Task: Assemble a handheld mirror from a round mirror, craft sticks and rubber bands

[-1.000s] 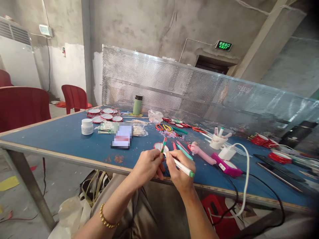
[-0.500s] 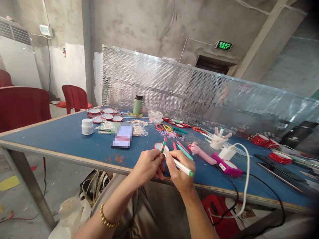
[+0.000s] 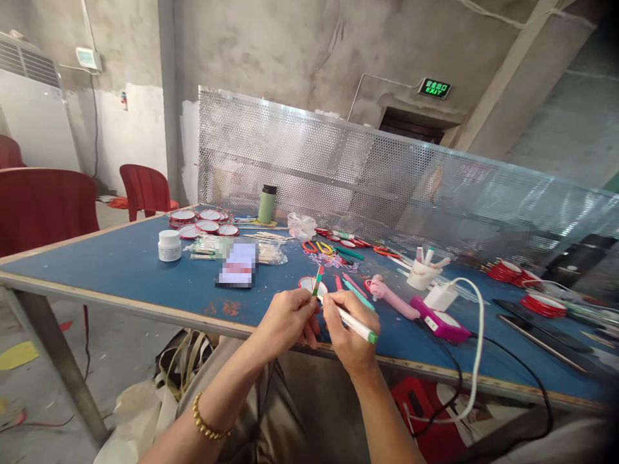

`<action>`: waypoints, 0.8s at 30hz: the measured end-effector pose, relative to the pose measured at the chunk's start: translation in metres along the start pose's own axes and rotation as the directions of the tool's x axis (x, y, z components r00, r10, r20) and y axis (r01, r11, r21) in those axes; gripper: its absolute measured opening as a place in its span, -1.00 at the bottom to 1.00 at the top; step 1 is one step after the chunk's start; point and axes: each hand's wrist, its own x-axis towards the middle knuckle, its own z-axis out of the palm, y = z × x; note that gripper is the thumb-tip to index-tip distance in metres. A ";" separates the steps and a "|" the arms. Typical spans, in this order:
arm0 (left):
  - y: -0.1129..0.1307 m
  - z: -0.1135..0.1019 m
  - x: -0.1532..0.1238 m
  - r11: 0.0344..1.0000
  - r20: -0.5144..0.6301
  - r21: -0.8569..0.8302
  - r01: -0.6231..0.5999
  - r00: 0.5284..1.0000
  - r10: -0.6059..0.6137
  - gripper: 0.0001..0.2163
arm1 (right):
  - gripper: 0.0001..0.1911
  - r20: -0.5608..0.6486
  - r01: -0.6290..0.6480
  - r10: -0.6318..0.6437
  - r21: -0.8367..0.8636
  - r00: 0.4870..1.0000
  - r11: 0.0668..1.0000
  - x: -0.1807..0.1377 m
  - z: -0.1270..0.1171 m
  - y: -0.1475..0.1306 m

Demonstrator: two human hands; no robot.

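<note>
Between the fingers of my left hand (image 3: 293, 317) a thin flat stick (image 3: 318, 281), coloured red, white and green, stands nearly upright. My right hand (image 3: 352, 325) is closed around a white marker pen (image 3: 354, 323) with a green end. The pen's tip points left and meets or nearly meets the lower part of the stick; my fingers partly cover the contact. Just behind my hands a white disc with a red rim (image 3: 306, 282) lies on the blue table. Pink and teal pens (image 3: 358, 294) lie beyond my right hand.
A phone (image 3: 236, 265), a white jar (image 3: 169, 245) and bags of sticks (image 3: 272, 252) lie to the left. On the right are a pink glue gun (image 3: 393, 298), a purple box (image 3: 441, 320) with cables and a cup of pens (image 3: 423, 273). A perforated metal screen (image 3: 290, 154) borders the back.
Hardly anything differs. Both hands keep the same grip on the stick and the marker pen, with at most a tiny shift.
</note>
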 end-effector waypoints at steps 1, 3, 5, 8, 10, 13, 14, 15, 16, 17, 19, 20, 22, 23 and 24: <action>0.000 0.000 0.000 1.000 -0.002 0.002 0.002 1.000 -0.002 -0.75 | -0.83 0.002 0.001 -0.001 -0.002 1.000 1.000 0.000 0.000 0.000; 0.000 0.000 0.001 1.000 -0.004 0.004 0.004 1.000 -0.004 -0.75 | -0.83 0.009 0.001 -0.001 -0.005 1.000 1.000 0.000 0.000 0.000; 0.000 0.000 0.001 1.000 -0.003 -0.002 0.004 1.000 -0.004 -0.75 | -0.82 0.016 0.002 -0.002 -0.003 1.000 1.000 -0.001 0.000 0.001; -0.001 0.000 0.002 1.000 -0.001 -0.009 0.003 1.000 -0.003 -0.75 | -0.81 0.026 0.005 -0.005 -0.007 1.000 1.000 -0.001 -0.001 0.001; -0.002 0.000 0.001 1.000 -0.001 -0.006 0.000 1.000 0.000 -0.74 | -0.81 0.029 0.008 -0.008 -0.009 1.000 1.000 0.000 -0.001 0.001; -0.002 0.000 0.001 1.000 -0.003 -0.003 -0.006 1.000 0.006 -0.75 | -0.81 0.036 0.004 -0.004 -0.010 0.999 1.000 0.000 -0.001 0.000; -0.002 0.000 0.000 1.000 -0.003 -0.003 -0.007 1.000 0.007 -0.75 | -0.81 0.036 0.002 -0.001 -0.011 0.999 1.000 0.000 -0.001 0.000; -0.001 0.000 0.000 1.000 -0.004 -0.005 -0.006 1.000 0.006 -0.75 | -0.81 0.031 -0.003 0.003 -0.012 1.000 1.000 0.000 -0.002 -0.001; -0.001 0.000 0.000 1.000 -0.006 -0.007 -0.004 1.000 0.004 -0.76 | -0.82 0.020 -0.009 0.009 -0.011 1.000 1.000 -0.001 -0.002 -0.001; 0.000 0.000 0.000 1.000 -0.008 -0.010 0.000 1.000 0.000 -0.77 | -0.82 0.007 -0.012 0.012 -0.009 1.000 1.000 -0.001 -0.002 -0.001; 0.000 0.001 -0.001 1.000 -0.011 -0.013 0.007 1.000 -0.008 -0.79 | -0.84 -0.011 -0.013 0.013 -0.005 1.000 1.000 -0.001 -0.002 -0.002; 0.001 0.001 0.000 1.000 -0.011 -0.014 0.008 1.000 -0.008 -0.80 | -0.84 -0.012 -0.011 0.011 -0.003 1.000 1.000 -0.001 -0.002 -0.002; 0.000 0.000 0.000 1.000 -0.009 -0.015 0.004 1.000 -0.004 -0.79 | -0.84 0.000 -0.005 0.005 0.003 1.000 1.000 -0.001 -0.002 -0.002; 0.000 0.000 0.000 1.000 -0.008 -0.014 0.000 1.000 0.000 -0.78 | -0.83 0.008 -0.002 0.002 0.005 1.000 1.000 -0.001 -0.002 -0.002; 0.000 0.000 0.000 1.000 -0.006 -0.014 -0.003 1.000 0.003 -0.77 | -0.83 0.012 -0.002 0.002 0.007 1.000 1.000 0.000 -0.002 -0.002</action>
